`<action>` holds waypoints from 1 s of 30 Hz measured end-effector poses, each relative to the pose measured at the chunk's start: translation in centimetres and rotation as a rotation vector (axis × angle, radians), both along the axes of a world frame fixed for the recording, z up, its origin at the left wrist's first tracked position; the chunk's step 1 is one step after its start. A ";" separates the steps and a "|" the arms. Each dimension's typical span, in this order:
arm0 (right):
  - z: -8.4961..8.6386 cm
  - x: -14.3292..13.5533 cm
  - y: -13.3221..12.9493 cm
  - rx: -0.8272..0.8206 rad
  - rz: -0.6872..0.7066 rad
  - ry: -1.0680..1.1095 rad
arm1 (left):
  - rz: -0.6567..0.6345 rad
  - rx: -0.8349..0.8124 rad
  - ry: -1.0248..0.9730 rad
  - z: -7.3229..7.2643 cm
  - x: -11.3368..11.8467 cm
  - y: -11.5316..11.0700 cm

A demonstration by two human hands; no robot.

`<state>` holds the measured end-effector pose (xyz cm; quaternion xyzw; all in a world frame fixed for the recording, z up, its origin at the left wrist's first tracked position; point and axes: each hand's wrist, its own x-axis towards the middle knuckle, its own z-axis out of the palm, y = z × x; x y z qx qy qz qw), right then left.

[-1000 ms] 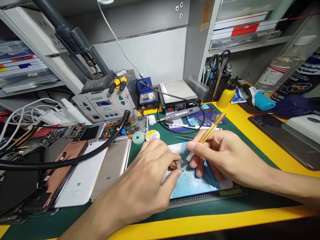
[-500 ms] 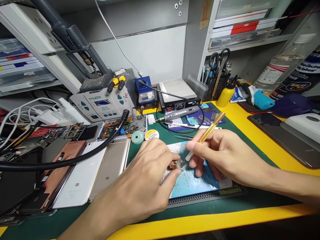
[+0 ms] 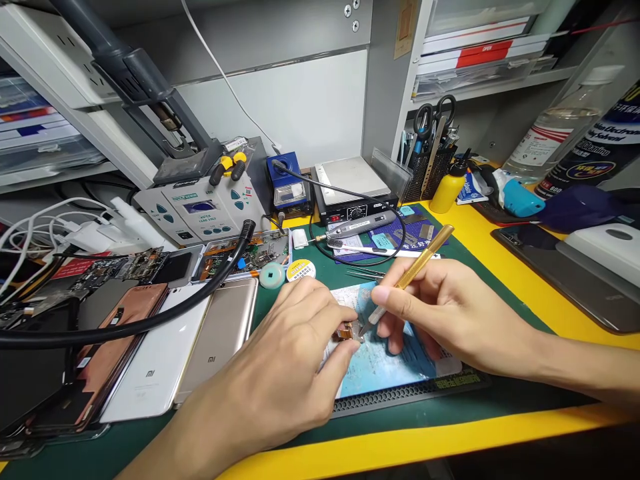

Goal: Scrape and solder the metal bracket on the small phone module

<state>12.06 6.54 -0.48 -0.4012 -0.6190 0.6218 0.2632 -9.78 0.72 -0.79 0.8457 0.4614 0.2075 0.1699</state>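
Between the thumb and fingers of my left hand [image 3: 290, 353] is a small part with an orange-brown flex cable [image 3: 345, 331], pressed down on a blue and white sheet [image 3: 380, 373]. My right hand [image 3: 445, 303] grips a gold-handled craft knife [image 3: 417, 267] like a pen. Its blade tip points down and left, right at the small part's edge; whether it touches I cannot tell. Under the sheet lies a dark perforated mat [image 3: 390, 401]. Just beyond my right fingers are thin metal tweezers [image 3: 365, 274].
Phone backs, one white [image 3: 155, 360] and one gold [image 3: 220, 333], lie at left under a thick black hose [image 3: 200, 293]. A hot-air station [image 3: 200, 210], a hot plate [image 3: 355, 180] and a yellow bottle [image 3: 450, 187] stand behind. At right lies a dark phone [image 3: 560, 280].
The whole view has shifted slightly. My hands keep the same grips, and the knife tip stays beside the small flex-cable part with hardly any visible motion.
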 end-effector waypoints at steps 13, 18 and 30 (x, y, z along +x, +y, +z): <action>0.0 -0.2 0.0 -0.006 -0.004 0.100 | -0.005 0.036 0.000 -0.3 -0.1 0.0; 0.0 -0.3 0.0 -0.034 -0.016 0.119 | -0.008 0.040 -0.010 -0.2 -0.2 -0.2; -0.2 0.0 0.2 -0.042 -0.039 0.080 | -0.006 0.046 -0.021 -0.3 0.0 0.0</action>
